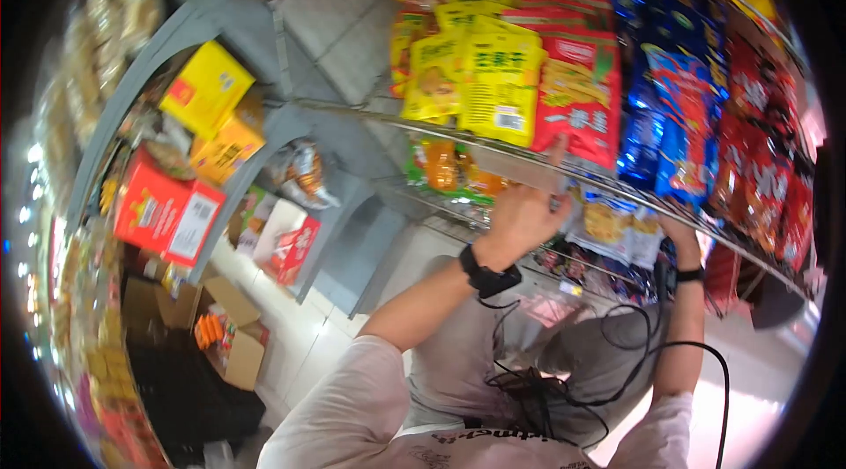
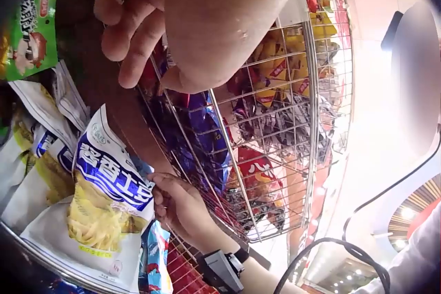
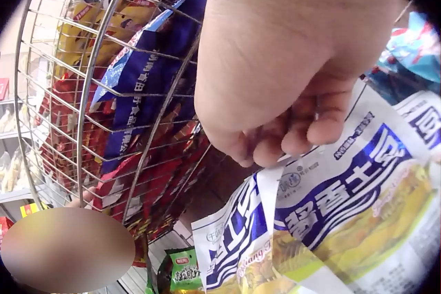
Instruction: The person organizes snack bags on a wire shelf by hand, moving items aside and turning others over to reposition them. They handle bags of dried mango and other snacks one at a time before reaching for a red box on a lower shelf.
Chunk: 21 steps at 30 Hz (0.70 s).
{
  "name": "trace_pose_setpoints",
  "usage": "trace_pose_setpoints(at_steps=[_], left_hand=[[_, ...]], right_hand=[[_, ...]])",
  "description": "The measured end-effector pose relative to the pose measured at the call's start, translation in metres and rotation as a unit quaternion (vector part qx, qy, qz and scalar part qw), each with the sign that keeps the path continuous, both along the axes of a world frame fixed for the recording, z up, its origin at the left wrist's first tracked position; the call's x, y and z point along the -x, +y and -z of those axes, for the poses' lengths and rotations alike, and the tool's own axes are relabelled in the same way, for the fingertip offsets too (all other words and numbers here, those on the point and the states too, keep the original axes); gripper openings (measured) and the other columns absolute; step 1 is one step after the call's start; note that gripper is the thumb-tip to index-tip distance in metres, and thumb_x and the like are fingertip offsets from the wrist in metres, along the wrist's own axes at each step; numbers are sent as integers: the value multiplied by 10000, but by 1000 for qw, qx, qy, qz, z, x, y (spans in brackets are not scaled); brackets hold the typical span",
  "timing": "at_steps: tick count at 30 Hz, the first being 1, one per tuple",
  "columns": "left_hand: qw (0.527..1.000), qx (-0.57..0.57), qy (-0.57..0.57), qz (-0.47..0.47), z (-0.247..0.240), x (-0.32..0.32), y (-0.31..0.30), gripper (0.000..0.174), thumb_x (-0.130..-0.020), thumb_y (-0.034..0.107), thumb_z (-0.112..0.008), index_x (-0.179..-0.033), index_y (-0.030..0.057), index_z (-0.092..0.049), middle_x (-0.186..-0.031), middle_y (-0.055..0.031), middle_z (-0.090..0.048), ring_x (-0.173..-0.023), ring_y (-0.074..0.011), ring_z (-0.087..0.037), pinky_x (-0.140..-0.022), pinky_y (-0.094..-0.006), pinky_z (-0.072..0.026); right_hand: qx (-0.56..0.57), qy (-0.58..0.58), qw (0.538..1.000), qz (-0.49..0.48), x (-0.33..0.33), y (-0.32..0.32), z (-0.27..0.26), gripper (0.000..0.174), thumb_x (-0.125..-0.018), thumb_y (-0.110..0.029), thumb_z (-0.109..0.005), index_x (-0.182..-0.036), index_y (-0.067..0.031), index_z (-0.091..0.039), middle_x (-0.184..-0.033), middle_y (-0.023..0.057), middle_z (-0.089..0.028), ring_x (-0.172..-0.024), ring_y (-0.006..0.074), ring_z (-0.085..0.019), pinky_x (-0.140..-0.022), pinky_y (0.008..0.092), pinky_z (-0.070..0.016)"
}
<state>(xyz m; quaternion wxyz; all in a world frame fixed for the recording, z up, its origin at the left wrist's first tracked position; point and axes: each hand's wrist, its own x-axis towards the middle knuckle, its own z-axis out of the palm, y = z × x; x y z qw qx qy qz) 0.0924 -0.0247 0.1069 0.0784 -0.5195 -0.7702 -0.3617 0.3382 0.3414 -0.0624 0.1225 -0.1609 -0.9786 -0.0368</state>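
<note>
In the head view my left hand (image 1: 524, 222) is just under the front edge of the wire shelf, one finger raised toward a red snack bag (image 1: 577, 99). The left wrist view shows that hand (image 2: 186, 25) with loosely bent fingers and nothing in them. My right hand (image 1: 680, 235) reaches in below the same shelf. Its fingers (image 3: 296, 135) curl over the top edge of a white-and-blue snack bag (image 3: 337, 197) with a yellow food picture; the thumb is hidden. Similar white bags (image 2: 34, 177) stand beside this bag (image 2: 110, 204).
Yellow bags (image 1: 502, 72) and blue bags (image 1: 679, 116) fill the shelf above the hands. A green bag (image 2: 34, 28) stands beside the white ones. Wire rack bars (image 3: 89, 87) run close to the right hand. Black cables (image 1: 538, 381) lie over the person's lap. Cartons (image 1: 167, 209) stand at left.
</note>
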Motion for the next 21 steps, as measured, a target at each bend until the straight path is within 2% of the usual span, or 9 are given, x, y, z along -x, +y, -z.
trace_pose_setpoints(at_steps=[2,4,6,9,14,15,16,18,21], left_hand=[[1000,-13,10,5,-6,0,-3,917,-905,231,-686,-1691,160,-220,-1146,-200,-739,-885,-403,-729,-761,-517,-601],[999,-10,-26,21,-14,0,-6,917,-907,226,-684,-1693,162,-217,-1087,-181,-754,-860,-397,-734,-751,-513,-602],[999,-7,-32,20,-14,1,-9,881,-905,210,-699,-1673,152,-272,-1108,-165,-749,-852,-374,-726,-744,-501,-593],[999,-3,-31,23,-9,2,-9,861,-905,196,-711,-1663,152,-304,-1119,-154,-743,-859,-363,-716,-744,-490,-588],[999,27,-29,24,-11,2,-15,863,-928,247,-681,-1679,183,-261,-1090,-205,-734,-905,-421,-713,-783,-524,-590],[999,-8,-36,10,-20,-2,-18,659,-910,248,-677,-1527,99,-496,-864,-136,-753,-815,-392,-727,-739,-512,-587],[999,-9,-34,5,-17,0,-19,659,-910,248,-677,-1527,99,-496,-864,-136,-753,-815,-392,-727,-739,-512,-587],[998,-5,-53,22,-12,6,-19,399,-917,254,-678,-1273,80,-637,-903,-146,-746,-826,-399,-722,-747,-509,-581],[995,-31,-88,37,-13,8,-26,237,-922,253,-680,-1054,62,-633,-944,-153,-737,-825,-406,-716,-742,-516,-570]], right_hand=[[186,-143,947,218,35,-27,-62,427,-1009,-382,-636,-1398,-209,-675,-1403,102,-685,-1353,318,-588,-1158,489,-390],[201,-65,957,201,28,-6,-30,410,-1031,-409,-603,-1405,-265,-688,-1422,107,-677,-1356,334,-589,-1181,479,-380],[212,130,962,116,22,-24,-37,434,-984,-441,-629,-1104,-38,-739,-1120,244,-731,-1087,446,-653,-1006,514,-461],[119,117,982,85,19,-13,-30,425,-962,-423,-650,-1101,-33,-743,-1067,257,-737,-1018,441,-674,-937,511,-509],[172,134,971,100,20,13,0,489,-1007,-479,-633,-1057,-4,-737,-961,215,-751,-936,329,-720,-853,437,-533],[193,-1,971,141,24,8,-20,362,-1047,-413,-519,-1272,-172,-669,-1224,183,-684,-1168,338,-642,-1045,521,-407],[209,-137,951,180,28,2,-38,445,-1087,-347,-405,-1486,-341,-601,-1488,152,-618,-1400,347,-564,-1237,604,-281],[192,-150,954,173,29,3,-38,472,-1078,-313,-394,-1514,-319,-575,-1482,128,-626,-1419,329,-550,-1219,643,-284],[210,-149,951,171,28,12,-29,476,-1079,-302,-396,-1525,-305,-563,-1481,114,-630,-1422,328,-546,-1210,667,-280]])
